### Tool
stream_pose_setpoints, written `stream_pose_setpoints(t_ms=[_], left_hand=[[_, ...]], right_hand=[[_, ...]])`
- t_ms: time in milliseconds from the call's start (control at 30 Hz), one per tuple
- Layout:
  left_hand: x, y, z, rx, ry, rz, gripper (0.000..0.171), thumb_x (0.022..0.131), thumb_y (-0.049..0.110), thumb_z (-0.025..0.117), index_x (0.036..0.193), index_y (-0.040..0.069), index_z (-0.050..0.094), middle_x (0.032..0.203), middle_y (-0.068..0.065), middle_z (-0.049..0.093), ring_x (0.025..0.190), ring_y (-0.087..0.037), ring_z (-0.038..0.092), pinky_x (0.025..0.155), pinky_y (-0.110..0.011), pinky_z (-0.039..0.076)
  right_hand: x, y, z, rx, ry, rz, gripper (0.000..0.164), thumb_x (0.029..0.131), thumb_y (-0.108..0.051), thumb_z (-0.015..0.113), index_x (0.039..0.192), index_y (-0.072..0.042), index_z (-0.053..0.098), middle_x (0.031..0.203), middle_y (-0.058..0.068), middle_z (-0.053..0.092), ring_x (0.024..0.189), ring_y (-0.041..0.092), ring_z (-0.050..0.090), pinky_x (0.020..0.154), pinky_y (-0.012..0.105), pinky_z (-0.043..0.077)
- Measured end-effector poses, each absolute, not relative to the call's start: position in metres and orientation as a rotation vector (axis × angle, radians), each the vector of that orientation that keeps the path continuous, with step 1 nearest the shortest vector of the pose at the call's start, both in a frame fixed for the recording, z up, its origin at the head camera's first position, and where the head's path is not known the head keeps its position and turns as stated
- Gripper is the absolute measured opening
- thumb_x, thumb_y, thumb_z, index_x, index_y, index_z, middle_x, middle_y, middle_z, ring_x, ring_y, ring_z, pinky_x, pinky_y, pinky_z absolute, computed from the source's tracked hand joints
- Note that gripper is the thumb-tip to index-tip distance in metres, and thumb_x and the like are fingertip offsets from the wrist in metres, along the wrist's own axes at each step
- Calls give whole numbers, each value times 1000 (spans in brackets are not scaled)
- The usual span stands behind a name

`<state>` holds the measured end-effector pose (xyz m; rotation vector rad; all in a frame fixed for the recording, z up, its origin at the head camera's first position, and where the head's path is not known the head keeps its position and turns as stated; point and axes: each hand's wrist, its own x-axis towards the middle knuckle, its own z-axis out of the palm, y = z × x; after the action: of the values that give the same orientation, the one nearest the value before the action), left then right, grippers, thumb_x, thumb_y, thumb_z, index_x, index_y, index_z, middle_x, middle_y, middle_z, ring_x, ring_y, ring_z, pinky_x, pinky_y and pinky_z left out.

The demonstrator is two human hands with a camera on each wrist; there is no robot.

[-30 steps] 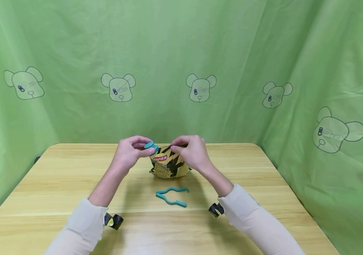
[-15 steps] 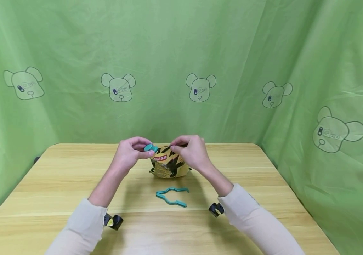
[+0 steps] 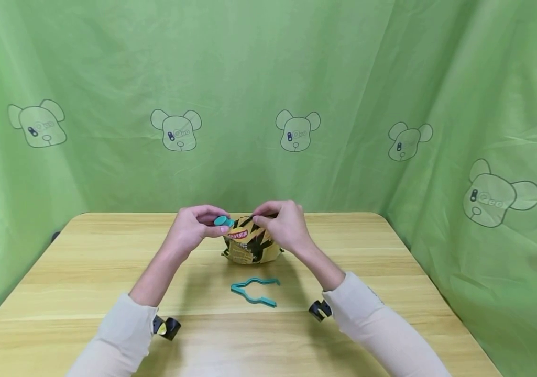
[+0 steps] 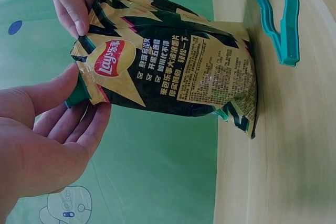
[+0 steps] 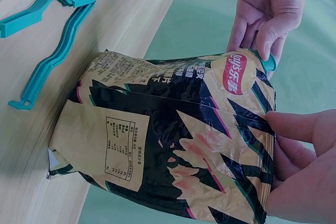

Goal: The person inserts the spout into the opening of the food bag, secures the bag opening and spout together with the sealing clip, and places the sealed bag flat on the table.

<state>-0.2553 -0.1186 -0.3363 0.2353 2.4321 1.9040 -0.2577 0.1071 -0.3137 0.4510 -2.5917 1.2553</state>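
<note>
A black and gold Lay's chip bag (image 3: 251, 248) stands upright on the table, its printed back toward me. At its top left corner my left hand (image 3: 193, 228) pinches a small teal piece with a round flat end (image 3: 222, 221) between thumb and fingers. In the left wrist view that teal piece (image 4: 77, 93) sits right at the bag's corner, partly hidden by the thumb. My right hand (image 3: 287, 224) pinches the bag's top edge between thumb and fingers, right of the middle. The right wrist view shows the right thumb (image 5: 296, 124) on the near side of the edge.
An opened-out, hinged teal bag clip (image 3: 255, 300) lies on the wooden table (image 3: 84, 277) in front of the bag. Black wrist mounts (image 3: 169, 328) hang under both sleeves. A green curtain (image 3: 249, 63) with bear drawings surrounds the table's back and sides.
My left hand has dropped slightly, and the teal piece has tilted and lowered at the bag's corner. The right hand keeps its pinch on the top edge; the clip has not moved.
</note>
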Motion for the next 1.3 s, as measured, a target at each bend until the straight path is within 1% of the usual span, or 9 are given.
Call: stream_pose_setpoints(t_ms=[300, 533, 767, 1300], left_hand=[[-255, -119, -335, 250, 2437, 1895, 36, 84, 13, 84, 118, 10, 74, 116, -10, 75, 104, -21, 71, 98, -40, 56], [-254, -117, -335, 251, 2451, 1889, 35, 84, 10, 83, 118, 9, 74, 115, -11, 75, 102, -21, 72, 95, -37, 57], [-254, -116, -336, 239, 2479, 1871, 33, 84, 13, 84, 115, 10, 75, 114, -11, 75, 102, -21, 71, 94, -38, 57], [-255, -114, -340, 217, 2489, 1874, 33, 84, 14, 84, 115, 9, 74, 116, -11, 74, 105, -23, 70, 95, -38, 57]], right_hand=[[-258, 107, -314, 456, -2590, 1258, 6, 90, -12, 77, 95, -12, 80, 92, 2, 79, 80, 16, 72, 69, 30, 59], [-257, 107, -314, 461, -2581, 1262, 6, 90, -11, 77, 95, -12, 80, 91, 3, 78, 79, 15, 72, 68, 30, 59], [-256, 107, -315, 453, -2576, 1263, 6, 89, -10, 77, 95, -12, 80, 92, 3, 79, 80, 15, 72, 68, 29, 59], [-257, 108, -316, 454, -2581, 1261, 6, 90, -11, 77, 95, -12, 80, 92, 3, 78, 80, 15, 72, 67, 29, 58]])
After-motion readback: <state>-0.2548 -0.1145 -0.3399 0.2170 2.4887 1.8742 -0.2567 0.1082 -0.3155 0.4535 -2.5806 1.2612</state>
